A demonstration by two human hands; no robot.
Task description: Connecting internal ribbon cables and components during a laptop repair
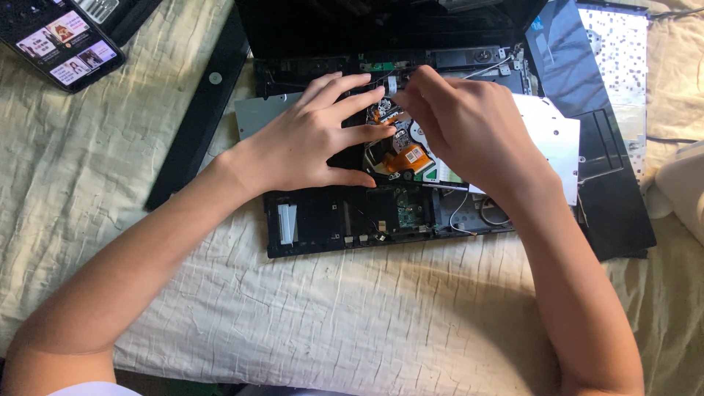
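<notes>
Cream bedsheet bears an opened laptop chassis; left hand spread flat inside, right hand fingers pinching a component.

1. Cream bedsheet, wrinkled all over, covers the bed under my work area.
2. Phone at top left, lying on the sheet, screen lit with small picture tiles.
3. Long black plastic strip lies diagonally on the sheet, left of my work; one round pale spot near its upper end.
4. Glossy black panel on the right, partly off the sheet's flat area.
5. Dotted white sheet at top right, just beside that panel.
6. Pale rounded object at the right edge; kind unclear.
</notes>
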